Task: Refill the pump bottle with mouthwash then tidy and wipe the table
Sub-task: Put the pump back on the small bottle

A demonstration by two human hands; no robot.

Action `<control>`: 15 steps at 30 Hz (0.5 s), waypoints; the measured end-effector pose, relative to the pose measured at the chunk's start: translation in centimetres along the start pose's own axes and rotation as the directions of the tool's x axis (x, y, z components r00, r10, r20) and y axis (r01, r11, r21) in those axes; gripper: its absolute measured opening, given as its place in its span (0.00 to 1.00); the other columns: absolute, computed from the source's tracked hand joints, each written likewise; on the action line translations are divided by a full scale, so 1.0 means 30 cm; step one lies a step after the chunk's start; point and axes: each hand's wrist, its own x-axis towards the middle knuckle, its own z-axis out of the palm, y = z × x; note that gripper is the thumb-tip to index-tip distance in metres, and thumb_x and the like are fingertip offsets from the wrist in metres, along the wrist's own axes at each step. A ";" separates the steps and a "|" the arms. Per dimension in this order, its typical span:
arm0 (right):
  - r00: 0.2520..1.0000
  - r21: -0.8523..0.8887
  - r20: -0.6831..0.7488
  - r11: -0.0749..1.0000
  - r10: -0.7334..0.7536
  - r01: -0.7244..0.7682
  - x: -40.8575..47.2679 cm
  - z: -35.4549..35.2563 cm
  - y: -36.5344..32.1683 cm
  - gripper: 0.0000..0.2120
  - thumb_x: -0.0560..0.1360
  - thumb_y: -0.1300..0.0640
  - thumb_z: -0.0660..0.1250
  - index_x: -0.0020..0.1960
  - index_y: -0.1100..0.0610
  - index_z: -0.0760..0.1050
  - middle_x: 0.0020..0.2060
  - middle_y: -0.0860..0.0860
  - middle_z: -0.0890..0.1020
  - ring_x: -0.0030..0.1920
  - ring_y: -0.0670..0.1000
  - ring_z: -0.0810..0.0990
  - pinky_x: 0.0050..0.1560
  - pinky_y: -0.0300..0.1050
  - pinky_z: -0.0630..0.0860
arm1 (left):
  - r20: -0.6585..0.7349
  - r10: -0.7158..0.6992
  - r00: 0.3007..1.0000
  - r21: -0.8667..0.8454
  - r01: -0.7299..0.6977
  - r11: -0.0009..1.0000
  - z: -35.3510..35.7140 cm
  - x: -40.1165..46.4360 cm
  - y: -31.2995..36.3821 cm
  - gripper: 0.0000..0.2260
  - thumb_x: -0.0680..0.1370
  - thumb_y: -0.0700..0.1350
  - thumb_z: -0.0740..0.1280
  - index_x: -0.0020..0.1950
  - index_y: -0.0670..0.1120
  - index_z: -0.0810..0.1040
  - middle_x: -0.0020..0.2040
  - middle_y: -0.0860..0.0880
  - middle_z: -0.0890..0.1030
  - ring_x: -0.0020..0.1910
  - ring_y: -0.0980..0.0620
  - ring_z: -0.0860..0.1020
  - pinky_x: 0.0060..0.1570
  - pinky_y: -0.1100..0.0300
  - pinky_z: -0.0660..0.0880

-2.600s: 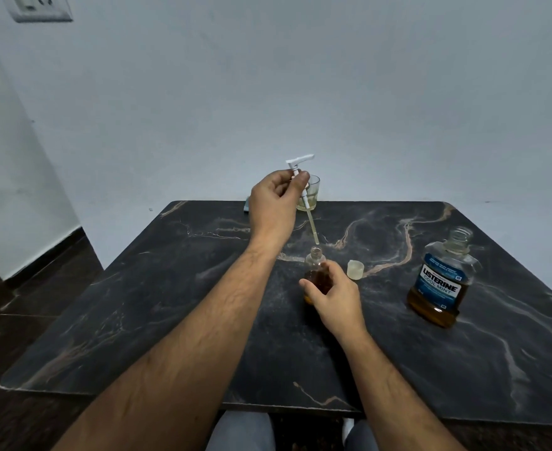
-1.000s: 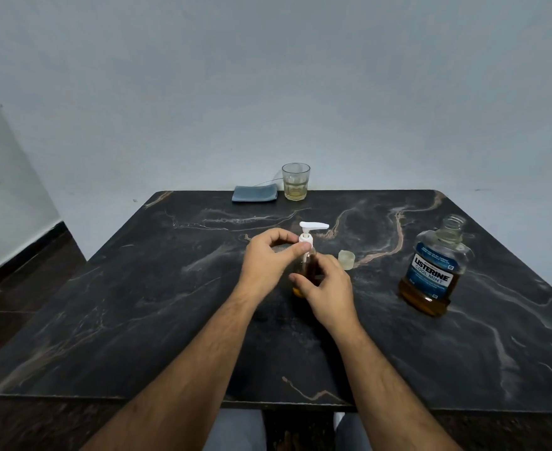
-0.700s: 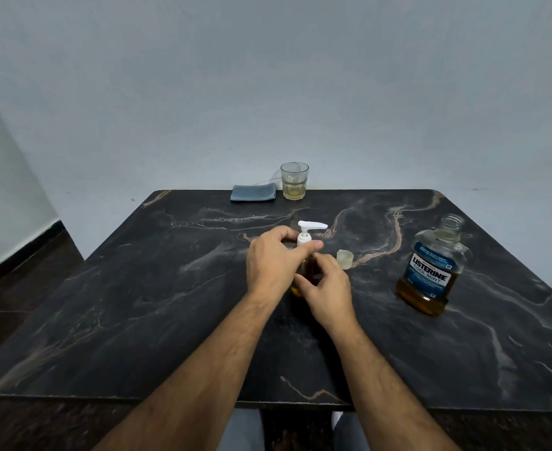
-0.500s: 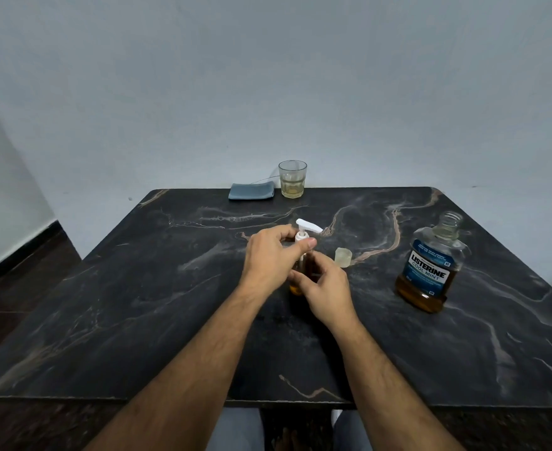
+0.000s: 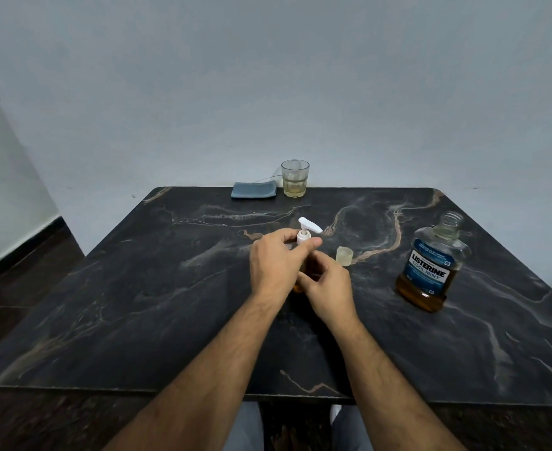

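Your left hand [image 5: 276, 262] pinched the pump head [image 5: 304, 235]; your right hand [image 5: 328, 288] gripped the pump bottle [image 5: 307, 265] upright on the bench [image 5: 170, 288].

A: What stands mid-table [image 5: 138, 320]?
B: The pump bottle [image 5: 304, 242], between the left hand [image 5: 276, 265] and the right hand [image 5: 328, 288].
A: And to its right?
B: A small cap [image 5: 344, 256] just beside it; the mouthwash bottle [image 5: 431, 271] well apart, near the right edge.
A: Behind?
B: At the far edge a glass [image 5: 295, 178], with a folded cloth [image 5: 253, 190] just left of it
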 end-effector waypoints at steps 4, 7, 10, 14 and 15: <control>1.000 0.010 0.002 1.000 -0.007 0.007 0.009 -0.014 -0.006 0.16 0.67 0.52 0.74 0.55 0.51 0.81 0.45 0.45 0.85 0.48 0.44 0.83 0.53 0.52 0.80 | 0.059 0.046 0.997 0.023 -0.048 0.999 0.003 0.020 0.005 0.09 0.73 0.56 0.73 0.47 0.53 0.85 0.35 0.56 0.84 0.36 0.59 0.79 0.43 0.57 0.76; 0.999 0.027 0.034 0.999 -0.018 0.018 0.012 -0.020 -0.015 0.16 0.67 0.50 0.75 0.53 0.51 0.81 0.43 0.46 0.85 0.46 0.45 0.83 0.51 0.51 0.80 | 0.101 0.083 0.991 0.000 -0.083 0.997 -0.017 0.039 -0.008 0.08 0.73 0.54 0.73 0.49 0.53 0.86 0.43 0.52 0.86 0.45 0.53 0.83 0.50 0.53 0.78; 0.998 0.047 0.060 0.999 -0.008 0.005 0.024 -0.020 0.005 0.14 0.68 0.52 0.77 0.52 0.50 0.81 0.40 0.45 0.84 0.43 0.44 0.82 0.49 0.50 0.80 | 0.161 0.093 0.983 -0.040 -0.088 0.995 -0.013 0.066 -0.037 0.07 0.73 0.53 0.75 0.48 0.53 0.86 0.38 0.53 0.85 0.42 0.53 0.83 0.47 0.52 0.79; 0.995 0.083 0.104 0.996 0.014 -0.023 0.033 -0.030 0.011 0.14 0.66 0.50 0.76 0.51 0.49 0.81 0.41 0.46 0.85 0.44 0.47 0.83 0.51 0.53 0.80 | 0.255 0.150 0.955 -0.055 -0.140 0.989 -0.032 0.091 -0.040 0.05 0.73 0.52 0.74 0.45 0.52 0.86 0.35 0.52 0.84 0.36 0.53 0.80 0.40 0.55 0.76; 0.993 0.098 0.114 0.995 0.021 -0.033 0.036 -0.033 0.009 0.13 0.65 0.48 0.76 0.49 0.48 0.81 0.40 0.47 0.85 0.43 0.48 0.83 0.51 0.54 0.80 | 0.272 0.155 0.950 -0.063 -0.143 0.988 -0.036 0.096 -0.037 0.05 0.73 0.52 0.74 0.45 0.51 0.86 0.36 0.51 0.84 0.37 0.52 0.81 0.42 0.54 0.77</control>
